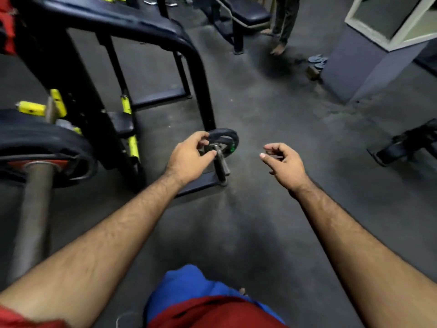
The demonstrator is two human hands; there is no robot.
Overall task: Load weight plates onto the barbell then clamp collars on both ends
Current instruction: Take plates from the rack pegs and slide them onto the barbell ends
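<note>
At the centre of the frame a small weight plate (223, 140) sits on a short metal peg (221, 162) that juts from the foot of a dark rack frame (198, 74). The left hand (189, 157) is at the plate: its fingers curl over the upper left rim and the thumb reaches toward the peg, though whether it grips firmly or only touches cannot be told. The right hand (283, 162) hangs in the air to the right of the plate, half curled, holding nothing and well apart from it.

The peg's long axis runs from the plate down toward the lower middle of the frame (roughly toward the person), so the plate would have to slide off along that line. The left hand is clearly the nearer one; the right would need to cross leftward to share the load.

The barbell (35, 209) lies at the left edge, its sleeve pointing to the lower left, with a large plate (42, 147) already on it. No collar can be seen there, so loading seems unfinished.
</note>
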